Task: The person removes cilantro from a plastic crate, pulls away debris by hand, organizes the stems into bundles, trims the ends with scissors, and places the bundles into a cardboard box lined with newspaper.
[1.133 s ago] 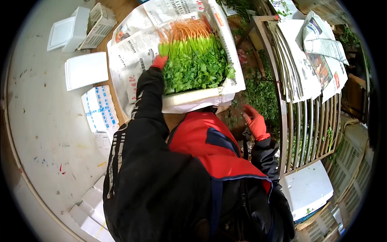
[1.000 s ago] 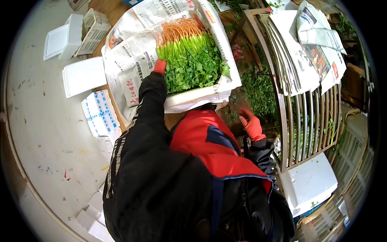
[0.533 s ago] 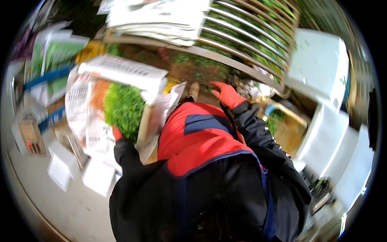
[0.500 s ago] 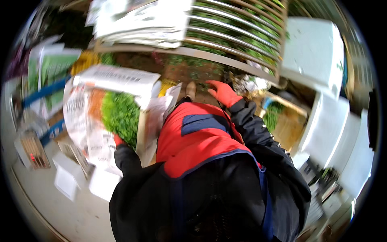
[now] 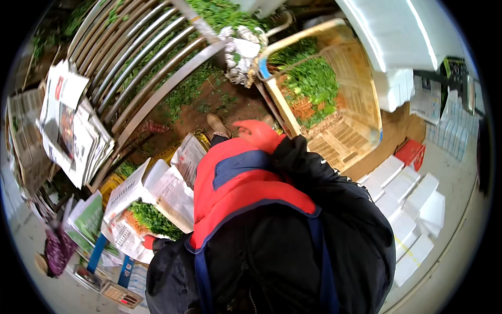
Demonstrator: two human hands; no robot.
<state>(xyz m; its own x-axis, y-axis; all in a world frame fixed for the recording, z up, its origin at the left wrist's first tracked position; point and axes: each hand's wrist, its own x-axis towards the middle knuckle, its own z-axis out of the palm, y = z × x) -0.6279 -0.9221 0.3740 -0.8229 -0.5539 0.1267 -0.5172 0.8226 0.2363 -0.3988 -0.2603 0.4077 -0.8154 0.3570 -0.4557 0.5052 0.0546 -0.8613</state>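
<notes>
My left hand (image 5: 149, 243), in a red glove, is at the near left of a newspaper-lined box (image 5: 177, 204) of leafy greens with orange roots (image 5: 154, 219), mostly hidden by paper and sleeve, so its grip is unclear. My right hand (image 5: 257, 133), also red-gloved, hovers over my red apron (image 5: 235, 191) with fingers apart and slightly bent, holding nothing. To its right stands a yellowish plastic crate (image 5: 355, 146) holding bunches of greens (image 5: 314, 83) with orange roots.
A metal slatted rack (image 5: 157, 73) carries newspapers (image 5: 73, 125) at upper left. Loose leaves lie on the dirty floor (image 5: 201, 94) near my boots. A stack of white foam boxes (image 5: 405, 209), a red container (image 5: 410, 154) and large white boxes (image 5: 397, 31) line the right side.
My body and view have swung rightward: the greens box moved to the lower left of the picture and the yellowish crate came into view. My right hand stayed open and moved over the apron.
</notes>
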